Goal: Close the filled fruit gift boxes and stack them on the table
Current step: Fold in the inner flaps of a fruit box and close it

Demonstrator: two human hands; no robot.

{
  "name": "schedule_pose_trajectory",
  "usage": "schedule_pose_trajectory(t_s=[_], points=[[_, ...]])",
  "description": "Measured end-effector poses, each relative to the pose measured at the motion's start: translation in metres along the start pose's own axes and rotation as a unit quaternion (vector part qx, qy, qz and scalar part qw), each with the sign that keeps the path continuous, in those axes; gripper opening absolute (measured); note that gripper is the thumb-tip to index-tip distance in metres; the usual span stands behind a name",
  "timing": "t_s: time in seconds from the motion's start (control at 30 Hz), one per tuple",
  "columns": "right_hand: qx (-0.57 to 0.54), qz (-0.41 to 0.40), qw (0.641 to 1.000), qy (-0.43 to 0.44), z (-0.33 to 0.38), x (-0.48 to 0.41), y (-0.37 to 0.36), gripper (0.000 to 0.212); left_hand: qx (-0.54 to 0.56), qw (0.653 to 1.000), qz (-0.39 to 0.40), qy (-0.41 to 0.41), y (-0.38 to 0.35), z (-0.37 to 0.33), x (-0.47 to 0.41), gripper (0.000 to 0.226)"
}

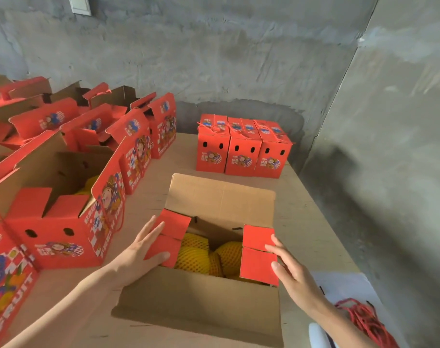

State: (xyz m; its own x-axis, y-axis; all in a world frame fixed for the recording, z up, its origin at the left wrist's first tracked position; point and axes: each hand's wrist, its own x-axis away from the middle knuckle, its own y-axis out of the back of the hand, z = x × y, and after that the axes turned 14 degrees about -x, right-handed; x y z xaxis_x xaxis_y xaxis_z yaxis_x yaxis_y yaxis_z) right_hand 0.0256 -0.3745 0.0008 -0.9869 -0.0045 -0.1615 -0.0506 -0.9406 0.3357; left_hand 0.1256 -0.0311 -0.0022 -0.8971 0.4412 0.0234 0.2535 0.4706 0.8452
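Pressing red cardboard side flaps inward on open brown-lined fruit box, lower centre; left hand and right hand flat-fingered, gripping nothing. Risk: flaps snag on netted yellow fruit.

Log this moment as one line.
stage: closing gift box | left hand: presses left side flap | right hand: touches right side flap | net-wrapped fruit: visible inside | closed boxes: three, table rear

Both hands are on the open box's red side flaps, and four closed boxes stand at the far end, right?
Not four: the head view shows three closed boxes there. The left hand and right hand do touch the red flaps of the open box.
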Motion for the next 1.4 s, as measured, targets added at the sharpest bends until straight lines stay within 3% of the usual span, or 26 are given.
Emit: schedule_pose_trajectory(t_s=[0.17,0.27,0.33,0.4,0.43,0.5,0.57,0.63,0.8,0.93,1.1,1.17,1.27,1.33,1.4], points=[[0.018,0.03,0.999,0.002,0.001,-0.018,0.009,0.035,0.002,0.999,-0.049,0.024,-0.019,-0.009,0.024,0.073],[0.08,0.062,0.995,0.01,0.002,-0.033,0.016,0.029,-0.082,0.993,-0.056,0.056,-0.027,-0.01,0.033,0.07],[0.125,0.04,0.991,0.026,0.008,-0.045,0.014,0.019,-0.156,0.983,-0.042,0.085,-0.022,-0.011,0.029,0.067],[0.145,-0.024,0.988,0.041,0.01,-0.059,0.007,0.013,-0.126,0.983,-0.087,0.102,-0.01,-0.013,0.018,0.053],[0.147,-0.048,0.987,0.039,0.009,-0.065,0.003,0.018,-0.094,0.982,-0.125,0.106,-0.004,-0.015,0.012,0.04],[0.121,-0.052,0.991,-0.019,0.008,-0.075,-0.004,0.051,-0.064,0.973,-0.185,0.118,0.005,-0.015,0.0,0.028],[0.077,-0.016,0.992,-0.101,0.005,-0.082,-0.008,0.078,-0.055,0.971,-0.183,0.142,0.006,-0.01,-0.009,0.045],[0.067,0.007,0.99,-0.126,0.0,-0.086,-0.01,0.085,-0.036,0.976,-0.168,0.137,0.002,-0.006,-0.017,0.068],[-0.024,-0.034,0.994,-0.098,-0.013,-0.086,-0.006,0.075,0.101,0.975,-0.185,0.068,-0.007,-0.009,-0.027,0.109],[-0.065,-0.083,0.993,-0.061,-0.018,-0.085,-0.007,0.047,0.157,0.946,-0.273,0.071,-0.005,-0.017,-0.024,0.109],[-0.038,-0.061,0.997,-0.035,-0.015,-0.084,-0.008,0.051,0.137,0.958,-0.25,0.029,0.0,-0.022,-0.014,0.106],[-0.021,-0.008,0.998,-0.05,-0.011,-0.082,-0.003,0.064,0.14,0.96,-0.238,0.05,0.001,-0.018,-0.011,0.082],[-0.012,0.13,0.986,-0.1,-0.003,-0.08,0.019,0.078,0.061,0.978,-0.191,0.048,0.003,-0.007,-0.011,0.046],[0.017,0.183,0.977,-0.105,0.002,-0.08,0.033,0.069,0.002,0.988,-0.151,0.044,0.006,0.001,-0.015,0.053],[0.042,0.181,0.979,-0.088,0.003,-0.081,0.038,0.053,-0.036,0.994,-0.09,0.043,0.011,0.003,-0.021,0.07]])
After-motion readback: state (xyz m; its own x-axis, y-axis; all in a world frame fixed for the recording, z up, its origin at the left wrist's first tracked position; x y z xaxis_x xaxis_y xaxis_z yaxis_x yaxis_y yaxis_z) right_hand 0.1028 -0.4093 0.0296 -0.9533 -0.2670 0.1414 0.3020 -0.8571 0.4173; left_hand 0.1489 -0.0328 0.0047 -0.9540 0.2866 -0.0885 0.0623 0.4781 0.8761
